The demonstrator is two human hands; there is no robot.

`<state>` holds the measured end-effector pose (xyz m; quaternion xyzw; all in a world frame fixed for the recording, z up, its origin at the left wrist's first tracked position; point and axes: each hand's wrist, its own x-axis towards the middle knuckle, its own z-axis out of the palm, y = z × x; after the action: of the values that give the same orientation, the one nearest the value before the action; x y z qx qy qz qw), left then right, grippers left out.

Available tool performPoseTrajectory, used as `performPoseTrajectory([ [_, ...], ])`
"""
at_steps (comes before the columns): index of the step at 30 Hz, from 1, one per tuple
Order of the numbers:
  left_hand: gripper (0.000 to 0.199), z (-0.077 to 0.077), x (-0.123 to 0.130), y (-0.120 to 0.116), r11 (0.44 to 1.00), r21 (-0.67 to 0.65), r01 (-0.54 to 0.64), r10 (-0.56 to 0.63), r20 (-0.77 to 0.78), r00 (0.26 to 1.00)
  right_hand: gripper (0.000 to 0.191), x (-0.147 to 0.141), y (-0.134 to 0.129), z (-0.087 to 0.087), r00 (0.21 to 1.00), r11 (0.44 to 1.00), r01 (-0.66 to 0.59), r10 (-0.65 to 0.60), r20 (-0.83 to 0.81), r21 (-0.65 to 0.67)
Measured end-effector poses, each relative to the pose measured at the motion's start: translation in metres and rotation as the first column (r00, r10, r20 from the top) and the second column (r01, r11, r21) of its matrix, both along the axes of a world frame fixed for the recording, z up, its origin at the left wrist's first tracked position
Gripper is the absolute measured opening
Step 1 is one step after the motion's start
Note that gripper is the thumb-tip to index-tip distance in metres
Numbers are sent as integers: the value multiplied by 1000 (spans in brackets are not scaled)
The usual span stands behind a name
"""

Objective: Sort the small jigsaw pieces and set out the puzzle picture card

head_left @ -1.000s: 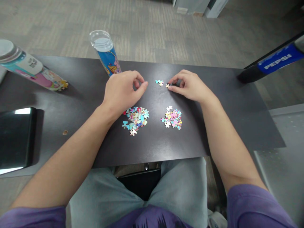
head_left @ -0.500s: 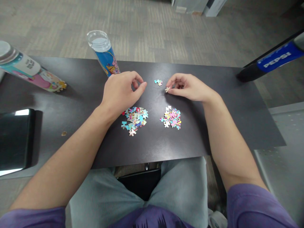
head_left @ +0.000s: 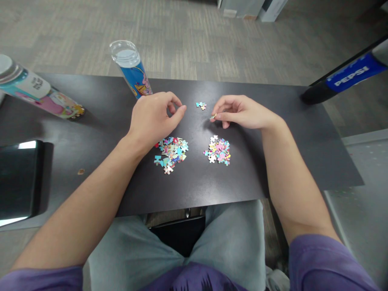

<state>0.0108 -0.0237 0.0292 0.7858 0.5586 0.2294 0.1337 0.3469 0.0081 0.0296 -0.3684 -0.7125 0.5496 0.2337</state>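
Note:
Between the thumb and fingertips of my right hand (head_left: pixel 238 111) is a small jigsaw puzzle piece (head_left: pixel 214 116), tilted and held just above the table. My left hand (head_left: pixel 159 113) rests on the far side of the larger pile, fingers loosely curled, thumb apart from the index finger, nothing visible in it. Joined puzzle pieces (head_left: pixel 201 106) lie between the two hands. Nearer to me are two heaps: a larger pile of mixed puzzle pieces (head_left: pixel 172 151), partly behind my left wrist, and a smaller, pinker pile of puzzle pieces (head_left: pixel 220 150) on the right.
The dark table (head_left: pixel 194 186) carries a clear-topped blue cylinder (head_left: pixel 133 68) behind my left hand. Farther left stand a colourful tube (head_left: pixel 42 89) and a black glossy device (head_left: pixel 18 178). A Pepsi-labelled cylinder (head_left: pixel 348 76) is at the far right edge.
The puzzle piece in my right hand has turned from its pale face to a tilted, coloured side, and the right fingers have shifted around it. My left hand has hardly moved.

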Motion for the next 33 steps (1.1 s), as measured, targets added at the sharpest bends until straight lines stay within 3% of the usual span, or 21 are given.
performPoseTrajectory([
  [7,21,2,1,-1,1000,-4,-6,6,3,1000,40,-3,-2,5,998,999,12,-9,60,-48],
  [16,21,2,0,-1,1000,-11,-2,2,18,1000,63,-7,-4,4,999,997,40,-38,31,-61],
  [19,22,2,0,-1,1000,-14,-3,3,11,1000,56,-10,-9,11,998,997,21,-16,68,-80],
  [23,23,1,0,-1,1000,-16,-5,5,7,1000,37,-12,-19,23,973,984,-107,132,187,-139],
  [25,23,1,0,-1,1000,-19,-6,6,9,1000,34,-12,-19,23,961,986,-123,147,233,-113],
  [26,23,1,0,-1,1000,-19,-6,7,9,1000,34,-12,-18,20,962,995,-83,93,255,-50],
  [28,22,2,1,-1,1000,-18,-4,4,10,1000,33,-13,-11,8,953,982,88,-132,272,166],
  [31,20,2,1,-2,1000,-17,3,-3,12,1000,24,-19,0,-17,866,829,308,-447,222,467],
  [33,20,2,1,-2,1000,-20,9,-9,13,1000,24,-26,5,-33,842,787,293,-482,244,542],
])
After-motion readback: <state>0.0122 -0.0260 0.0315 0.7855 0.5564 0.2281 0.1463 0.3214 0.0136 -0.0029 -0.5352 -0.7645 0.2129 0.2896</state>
